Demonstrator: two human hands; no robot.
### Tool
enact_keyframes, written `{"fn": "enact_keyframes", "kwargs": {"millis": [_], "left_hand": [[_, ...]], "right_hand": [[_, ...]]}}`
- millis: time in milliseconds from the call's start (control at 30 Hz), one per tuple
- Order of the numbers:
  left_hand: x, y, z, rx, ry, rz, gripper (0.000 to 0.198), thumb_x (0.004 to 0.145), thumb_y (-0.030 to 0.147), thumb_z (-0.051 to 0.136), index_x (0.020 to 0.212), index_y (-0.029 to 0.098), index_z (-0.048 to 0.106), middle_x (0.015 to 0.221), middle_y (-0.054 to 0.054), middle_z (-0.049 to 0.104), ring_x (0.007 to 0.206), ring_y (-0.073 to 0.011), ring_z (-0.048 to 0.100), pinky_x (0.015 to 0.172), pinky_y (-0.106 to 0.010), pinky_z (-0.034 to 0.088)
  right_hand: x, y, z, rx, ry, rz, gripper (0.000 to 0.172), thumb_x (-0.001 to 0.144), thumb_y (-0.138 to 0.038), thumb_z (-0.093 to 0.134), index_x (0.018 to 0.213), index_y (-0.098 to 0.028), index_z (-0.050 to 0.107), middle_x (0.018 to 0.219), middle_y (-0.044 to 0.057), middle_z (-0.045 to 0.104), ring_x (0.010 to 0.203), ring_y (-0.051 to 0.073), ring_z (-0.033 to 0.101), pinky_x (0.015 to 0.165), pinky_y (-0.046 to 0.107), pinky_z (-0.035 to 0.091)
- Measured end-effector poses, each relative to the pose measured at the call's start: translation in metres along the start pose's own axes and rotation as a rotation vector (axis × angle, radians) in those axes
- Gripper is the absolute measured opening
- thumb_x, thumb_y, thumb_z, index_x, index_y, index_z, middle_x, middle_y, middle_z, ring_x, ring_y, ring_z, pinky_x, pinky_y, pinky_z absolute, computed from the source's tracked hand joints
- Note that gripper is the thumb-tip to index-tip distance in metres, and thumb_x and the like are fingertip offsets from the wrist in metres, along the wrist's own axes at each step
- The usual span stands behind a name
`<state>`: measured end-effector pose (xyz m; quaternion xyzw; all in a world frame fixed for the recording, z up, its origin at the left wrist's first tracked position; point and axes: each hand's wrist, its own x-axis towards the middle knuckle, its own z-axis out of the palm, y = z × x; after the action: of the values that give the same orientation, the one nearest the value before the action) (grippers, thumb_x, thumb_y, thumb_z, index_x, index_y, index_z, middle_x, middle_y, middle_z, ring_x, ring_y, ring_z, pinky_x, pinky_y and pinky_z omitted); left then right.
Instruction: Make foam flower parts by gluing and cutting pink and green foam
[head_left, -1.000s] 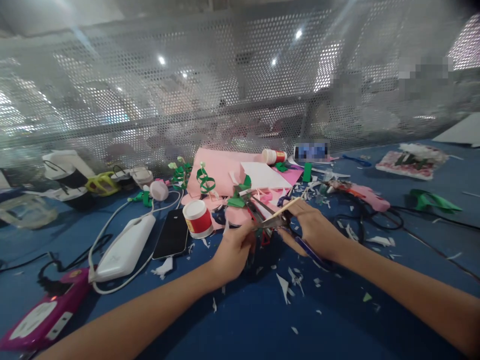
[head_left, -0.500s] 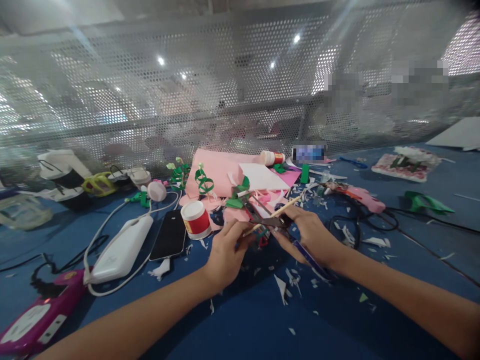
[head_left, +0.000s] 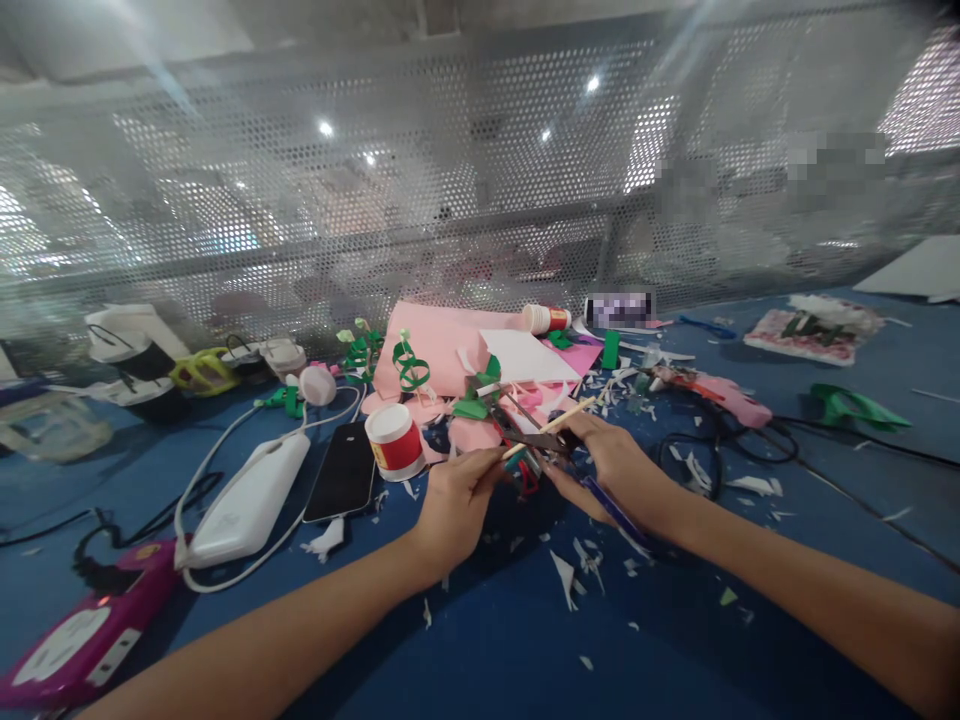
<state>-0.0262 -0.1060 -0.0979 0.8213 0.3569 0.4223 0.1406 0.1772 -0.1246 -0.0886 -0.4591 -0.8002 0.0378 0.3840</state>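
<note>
My left hand (head_left: pixel 459 505) pinches the lower end of a thin wooden stick (head_left: pixel 574 412), which slants up to the right. My right hand (head_left: pixel 626 465) grips a pair of pliers (head_left: pixel 544 441) with dark metal jaws and a blue handle (head_left: pixel 616 508). The jaws lie across the stick between my two hands; whether they bite into it I cannot tell. Some fingers of the right hand are hidden behind the tool. Just beyond are green paper leaves (head_left: pixel 471 408) and pink paper pieces (head_left: pixel 474 434). A red and white paper cup (head_left: pixel 395 442) stands upright left of the stick.
Paper scraps (head_left: pixel 566 578) litter the blue table. Left lie a black phone (head_left: pixel 341 472), a white power bank (head_left: pixel 251 498) with cable and a purple power strip (head_left: pixel 90 625). A pink glue gun (head_left: pixel 724 392) with a black cord lies right. A perforated metal screen (head_left: pixel 420 200) rises behind.
My left hand has shifted slightly right and closed more tightly round the stick's lower end, close to the jaws. The right hand stays nearly in place, and the view has shifted slightly.
</note>
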Motion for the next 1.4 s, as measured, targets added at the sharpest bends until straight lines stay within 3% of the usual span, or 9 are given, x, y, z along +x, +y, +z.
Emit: {"fn": "enact_keyframes", "kwargs": {"millis": [167, 367, 600, 900, 1200, 1400], "left_hand": [[0.002, 0.005, -0.002, 0.003, -0.038, -0.021, 0.023, 0.085, 0.013, 0.046, 0.095, 0.016, 0.067, 0.072, -0.002, 0.07, 0.064, -0.0122, 0.063, 0.062, -0.021, 0.05], [0.001, 0.008, -0.003, 0.074, -0.077, -0.005, 0.022, 0.086, 0.016, 0.049, 0.102, 0.017, 0.064, 0.081, -0.003, 0.071, 0.071, -0.014, 0.065, 0.068, -0.024, 0.052], [-0.002, 0.004, -0.001, 0.05, -0.006, 0.053, 0.02, 0.083, 0.011, 0.051, 0.098, 0.016, 0.064, 0.083, -0.004, 0.071, 0.073, -0.0129, 0.066, 0.067, -0.021, 0.052], [-0.003, -0.001, 0.001, 0.004, 0.018, 0.242, 0.023, 0.082, 0.005, 0.047, 0.095, 0.015, 0.064, 0.079, -0.005, 0.069, 0.066, -0.0109, 0.064, 0.06, -0.019, 0.051], [-0.003, 0.006, 0.0, -0.002, -0.027, 0.143, 0.024, 0.081, 0.0, 0.042, 0.087, 0.016, 0.059, 0.066, 0.0, 0.066, 0.058, -0.009, 0.061, 0.057, -0.018, 0.049], [-0.004, 0.005, 0.0, 0.005, -0.004, 0.178, 0.023, 0.081, 0.0, 0.041, 0.087, 0.015, 0.058, 0.067, 0.0, 0.066, 0.058, -0.0091, 0.061, 0.055, -0.018, 0.049]], "right_hand": [[0.002, -0.004, -0.004, -0.03, 0.026, 0.022, 0.007, 0.073, -0.023, 0.054, 0.077, -0.019, 0.05, 0.069, 0.005, 0.056, 0.063, 0.017, 0.052, 0.06, 0.028, 0.042], [0.003, -0.001, -0.006, -0.076, 0.006, 0.059, 0.007, 0.07, -0.021, 0.052, 0.068, -0.021, 0.045, 0.06, 0.001, 0.054, 0.05, 0.013, 0.047, 0.051, 0.025, 0.035], [0.003, -0.001, -0.007, -0.108, -0.005, 0.06, 0.01, 0.072, -0.022, 0.052, 0.074, -0.021, 0.042, 0.071, 0.004, 0.054, 0.063, 0.017, 0.051, 0.057, 0.027, 0.038], [-0.001, 0.0, -0.005, -0.078, 0.01, -0.093, 0.017, 0.07, -0.019, 0.053, 0.086, -0.019, 0.047, 0.083, 0.007, 0.052, 0.079, 0.02, 0.05, 0.07, 0.032, 0.042], [0.003, -0.007, -0.016, -0.065, -0.046, 0.028, 0.013, 0.062, -0.014, 0.051, 0.071, -0.02, 0.046, 0.069, 0.002, 0.052, 0.06, 0.014, 0.046, 0.056, 0.026, 0.036], [0.002, -0.009, -0.014, -0.095, -0.052, 0.031, 0.01, 0.066, -0.016, 0.049, 0.071, -0.021, 0.042, 0.07, 0.003, 0.053, 0.062, 0.015, 0.047, 0.057, 0.026, 0.037]]}}
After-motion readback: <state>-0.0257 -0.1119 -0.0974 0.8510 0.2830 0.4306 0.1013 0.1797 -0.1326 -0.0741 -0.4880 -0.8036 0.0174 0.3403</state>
